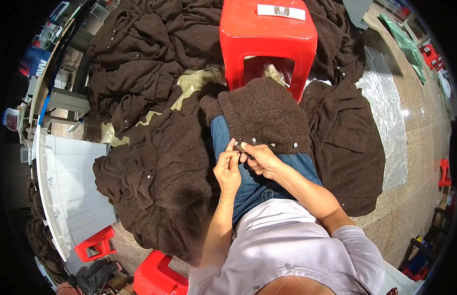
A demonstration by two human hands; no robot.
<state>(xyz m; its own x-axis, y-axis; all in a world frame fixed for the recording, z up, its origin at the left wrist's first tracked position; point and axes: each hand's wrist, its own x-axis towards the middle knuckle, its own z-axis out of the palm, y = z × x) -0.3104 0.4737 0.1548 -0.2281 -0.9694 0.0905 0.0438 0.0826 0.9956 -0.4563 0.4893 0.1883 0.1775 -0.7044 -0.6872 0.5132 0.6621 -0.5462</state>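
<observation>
A dark brown knit garment (265, 110) lies across my lap over blue jeans. Along its near edge runs a row of small shiny buttons (273, 145). My left hand (227, 170) is closed in a pinch beside the left end of that edge, by one button; what is between its fingertips is too small to make out. In my right hand (264, 160) is a small dark hand tool (246, 151), gripped by thumb and fingers, its tip close to the left fingertips. Its exact kind is hidden by the fingers.
Piles of brown knitwear (159, 182) lie at left, ahead and at right (344, 147). A red plastic stool (268, 34) stands in front of my knees, another red stool (157, 278) at lower left. A white panel (76, 187) is at left; clear plastic sheeting (385, 118) covers floor at right.
</observation>
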